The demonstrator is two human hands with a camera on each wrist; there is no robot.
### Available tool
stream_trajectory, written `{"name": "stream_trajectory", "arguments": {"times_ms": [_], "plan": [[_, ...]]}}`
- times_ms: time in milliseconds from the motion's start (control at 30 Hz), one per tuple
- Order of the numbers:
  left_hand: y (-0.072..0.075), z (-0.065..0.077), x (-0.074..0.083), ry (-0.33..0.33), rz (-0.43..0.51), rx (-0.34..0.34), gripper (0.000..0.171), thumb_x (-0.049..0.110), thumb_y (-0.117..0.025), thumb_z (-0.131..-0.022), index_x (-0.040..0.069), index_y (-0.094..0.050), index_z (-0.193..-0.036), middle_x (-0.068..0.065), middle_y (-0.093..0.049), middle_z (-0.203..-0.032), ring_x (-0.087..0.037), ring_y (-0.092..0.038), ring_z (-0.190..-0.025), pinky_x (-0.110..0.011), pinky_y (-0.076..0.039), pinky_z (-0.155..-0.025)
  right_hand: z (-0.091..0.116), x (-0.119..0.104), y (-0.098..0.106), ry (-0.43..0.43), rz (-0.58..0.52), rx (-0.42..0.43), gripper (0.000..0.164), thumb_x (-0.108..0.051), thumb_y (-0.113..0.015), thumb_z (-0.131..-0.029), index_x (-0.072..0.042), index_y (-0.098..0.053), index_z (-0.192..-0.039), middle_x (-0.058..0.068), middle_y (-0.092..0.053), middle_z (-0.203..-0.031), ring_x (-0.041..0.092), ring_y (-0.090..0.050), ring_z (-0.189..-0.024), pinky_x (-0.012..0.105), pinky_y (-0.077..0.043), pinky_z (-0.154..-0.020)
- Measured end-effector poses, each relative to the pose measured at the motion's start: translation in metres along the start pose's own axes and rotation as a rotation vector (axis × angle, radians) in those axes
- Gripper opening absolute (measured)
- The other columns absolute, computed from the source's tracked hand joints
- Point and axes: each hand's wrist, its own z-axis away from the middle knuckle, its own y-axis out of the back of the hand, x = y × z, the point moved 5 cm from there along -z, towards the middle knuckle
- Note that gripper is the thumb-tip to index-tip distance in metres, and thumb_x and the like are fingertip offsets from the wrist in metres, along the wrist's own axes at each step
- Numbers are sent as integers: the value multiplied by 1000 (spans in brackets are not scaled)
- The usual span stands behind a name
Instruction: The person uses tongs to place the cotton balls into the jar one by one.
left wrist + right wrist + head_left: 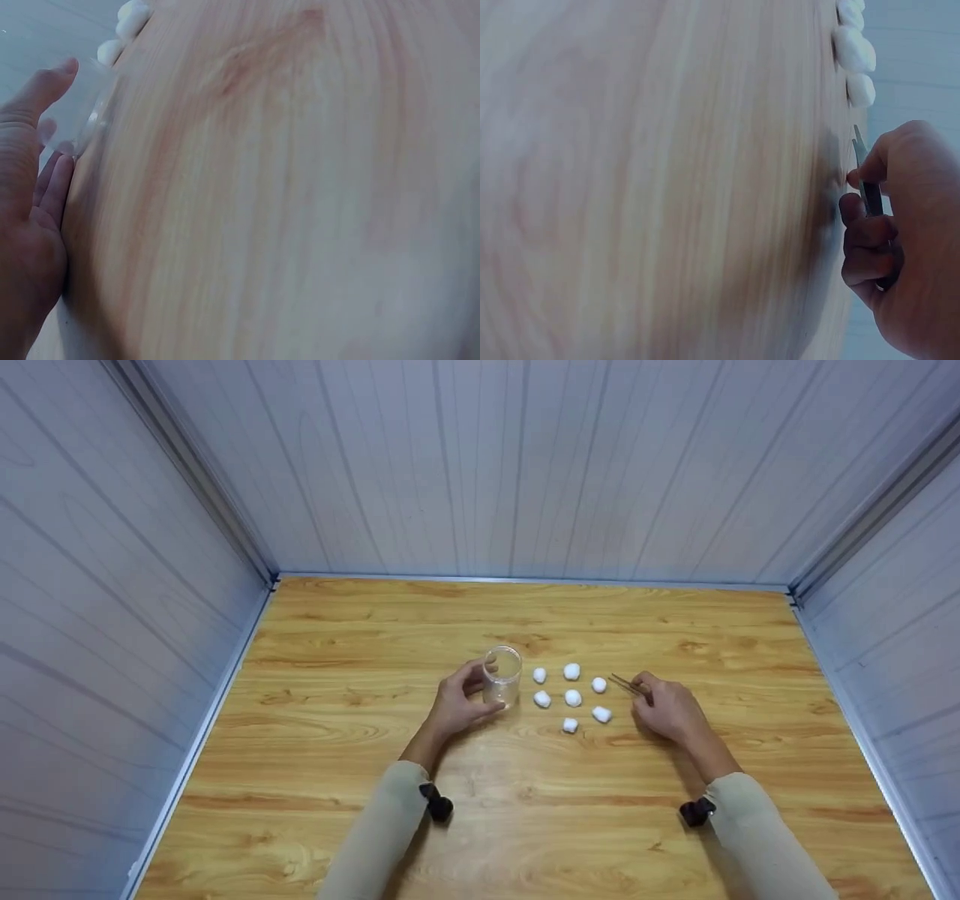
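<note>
Cotton balls on table, jar to left, tweezers to right

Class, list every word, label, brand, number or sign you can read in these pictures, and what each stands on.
None can be read.
No writing shows on the clear cup, the white balls, the tweezers, the wooden tabletop or the wall panels.
The black wrist devices appear too small to tell whether they bear any.

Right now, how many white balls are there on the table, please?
7 white balls: two beside the clear cup; three in the middle column; two nearest the tweezers. None seems hidden.
</note>
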Motion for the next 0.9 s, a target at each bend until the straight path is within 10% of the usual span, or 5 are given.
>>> {"name": "stream_trajectory", "arguments": {"times_ms": [567, 900], "plan": [[0, -2, 0, 33, -19, -13, 78, -4, -94, -86, 0, -60, -157, -26, -71, -151, -42, -69, -141, -46, -61, -123, -1, 0, 6, 27, 6, 26, 24, -14, -66, -101, 1, -74, -119, 21, -78, -92, 25, -59, -74, 51, -58, -72], [1, -1, -2, 24, -49, 5, 76, 0, -97, -84, 1, -64, -153, -25, -74, -143, -40, -70, -137, -45, -63, -122, -3, -3, 23, 63, 33, 52, 22, -15, -66, -104, -1, -77, -117, 11, -73, -77, 17, -52, -64, 31, -42, -60]]}}
